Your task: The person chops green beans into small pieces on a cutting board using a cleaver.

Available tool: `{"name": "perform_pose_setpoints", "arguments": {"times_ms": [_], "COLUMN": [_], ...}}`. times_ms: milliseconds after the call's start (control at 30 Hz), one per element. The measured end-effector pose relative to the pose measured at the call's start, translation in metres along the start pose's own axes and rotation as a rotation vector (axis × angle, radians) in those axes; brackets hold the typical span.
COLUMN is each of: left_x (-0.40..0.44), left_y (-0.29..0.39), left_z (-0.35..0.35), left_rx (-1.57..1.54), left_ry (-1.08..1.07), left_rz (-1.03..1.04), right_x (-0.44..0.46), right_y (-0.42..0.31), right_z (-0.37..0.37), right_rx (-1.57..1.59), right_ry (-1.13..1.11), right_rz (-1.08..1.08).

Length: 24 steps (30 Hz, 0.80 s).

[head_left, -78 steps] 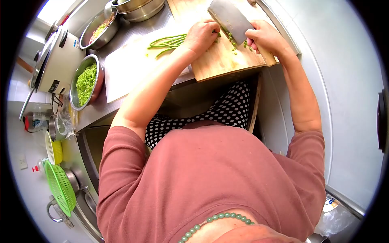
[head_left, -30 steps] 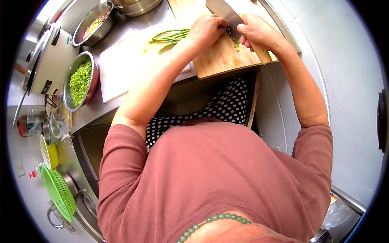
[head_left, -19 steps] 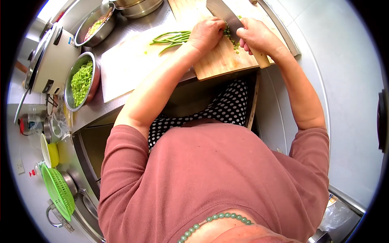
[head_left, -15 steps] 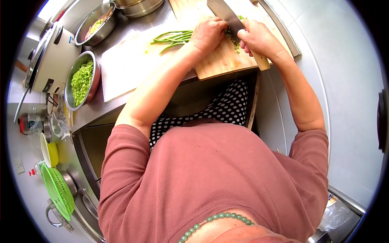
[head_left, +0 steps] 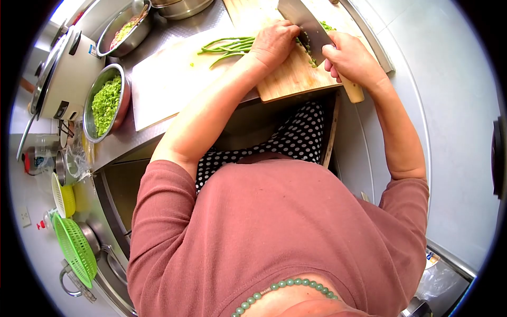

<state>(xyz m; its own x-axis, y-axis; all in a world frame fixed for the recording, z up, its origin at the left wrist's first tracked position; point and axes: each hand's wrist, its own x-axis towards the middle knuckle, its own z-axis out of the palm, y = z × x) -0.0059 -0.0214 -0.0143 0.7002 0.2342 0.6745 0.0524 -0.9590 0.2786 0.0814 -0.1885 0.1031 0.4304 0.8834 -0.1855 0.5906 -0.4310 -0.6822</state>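
Cleaver [head_left: 311,31] and right hand [head_left: 353,59] have shifted a little rightward and nearer the body since 0.5 s ago, leaving a wider gap to the left hand [head_left: 274,43]. Right fingers wrap the wooden handle, with the blade angled over the wooden board [head_left: 288,84]; whether its edge touches the wood I cannot tell. Left fingers are curled closed on the green beans [head_left: 232,47], whose long ends stick out leftward over the pale board [head_left: 158,95]. Chopped bits [head_left: 312,62] lie beside the blade on the wooden board. To the left stand 2 metal bowls: the nearer bowl [head_left: 125,103] holds a heap of chopped greens [head_left: 107,103], the farther bowl [head_left: 138,43] a pink and green mix [head_left: 125,30]. Beside them is a white cooker [head_left: 79,79].
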Motion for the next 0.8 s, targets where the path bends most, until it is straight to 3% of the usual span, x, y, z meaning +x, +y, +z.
{"name": "perform_pose_setpoints", "arguments": {"times_ms": [333, 667, 800], "left_x": [0.0, -0.001, -0.001], "left_y": [0.005, -0.003, 0.0], "left_z": [-0.003, -0.004, -0.001], "left_rx": [0.021, -0.03, -0.038], "left_ry": [-0.03, 0.074, -0.011], "left_rz": [-0.057, 0.059, -0.039], "right_x": [0.035, 0.022, 0.019], "right_y": [-0.009, -0.012, -0.011], "right_z": [-0.001, -0.001, 0.001], "right_rx": [-0.113, -0.047, -0.02], "right_ry": [-0.118, -0.048, -0.028], "right_rz": [0.016, -0.004, -0.028]}}
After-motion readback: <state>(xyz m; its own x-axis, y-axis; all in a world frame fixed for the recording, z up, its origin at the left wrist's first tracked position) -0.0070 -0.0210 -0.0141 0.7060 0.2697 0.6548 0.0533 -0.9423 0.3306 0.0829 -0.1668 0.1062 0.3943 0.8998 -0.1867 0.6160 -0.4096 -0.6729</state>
